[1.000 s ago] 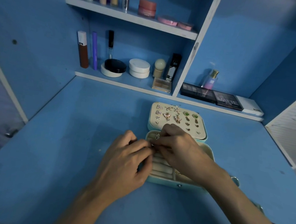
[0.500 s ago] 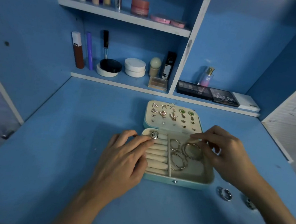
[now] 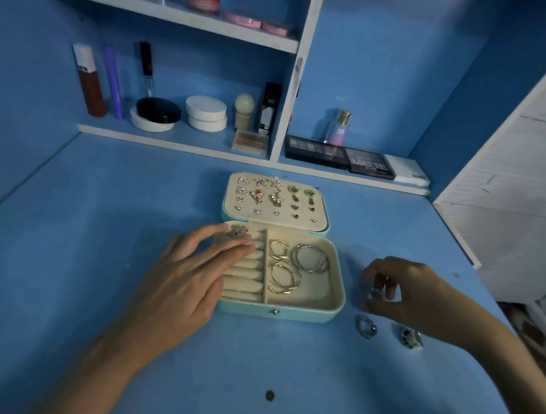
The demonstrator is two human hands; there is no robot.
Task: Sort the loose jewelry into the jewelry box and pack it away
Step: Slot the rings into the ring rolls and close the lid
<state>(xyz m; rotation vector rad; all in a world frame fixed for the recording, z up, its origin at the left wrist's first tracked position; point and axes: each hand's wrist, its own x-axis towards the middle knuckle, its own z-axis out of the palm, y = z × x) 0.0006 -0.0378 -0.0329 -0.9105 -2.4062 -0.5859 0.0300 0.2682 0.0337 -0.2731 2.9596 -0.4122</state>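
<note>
Ring (image 3: 375, 290), pinched by right hand (image 3: 403, 294), sits just beside jewelry box (image 3: 304, 315) wall.

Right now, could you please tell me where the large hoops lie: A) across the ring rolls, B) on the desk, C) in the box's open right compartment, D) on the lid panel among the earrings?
C: the hoops lie in the jewelry box's open compartment, to the right of the ring rolls.
</note>
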